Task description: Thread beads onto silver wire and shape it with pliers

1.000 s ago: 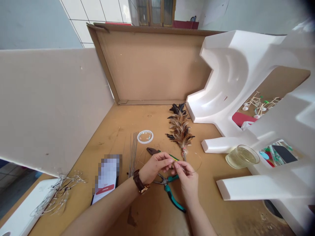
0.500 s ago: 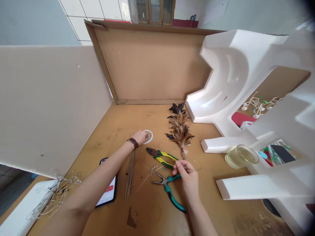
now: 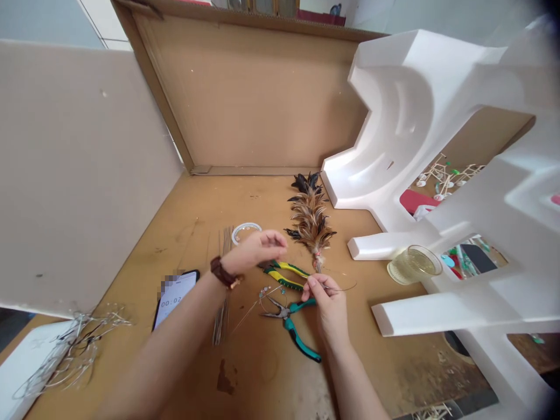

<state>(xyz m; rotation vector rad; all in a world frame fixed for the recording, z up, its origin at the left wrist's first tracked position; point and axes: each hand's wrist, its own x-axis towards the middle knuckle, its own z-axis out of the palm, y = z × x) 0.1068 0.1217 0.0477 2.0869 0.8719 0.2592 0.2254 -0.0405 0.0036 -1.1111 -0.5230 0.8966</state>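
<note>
My right hand pinches a thin wire, its curved end sticking out to the right. My left hand is in the air between a small round white dish and the right hand. Its fingers are curled together; anything in them is too small to make out. A few beads lie in the dish. Combination pliers with yellow-green handles lie below the left hand. Nearer me are open long-nose pliers with teal handles. Beads on a loose wire rest beside their jaws.
A bundle of straight wires lies left of the pliers, near a phone. A feather bunch lies behind. A glass of pale liquid stands by white foam packing at right. Tangled wires are at left.
My left hand has lifted away from the white dish and come right, toward the right hand. The right hand keeps its pinch on the wire. The whole view has shifted slightly.
</note>
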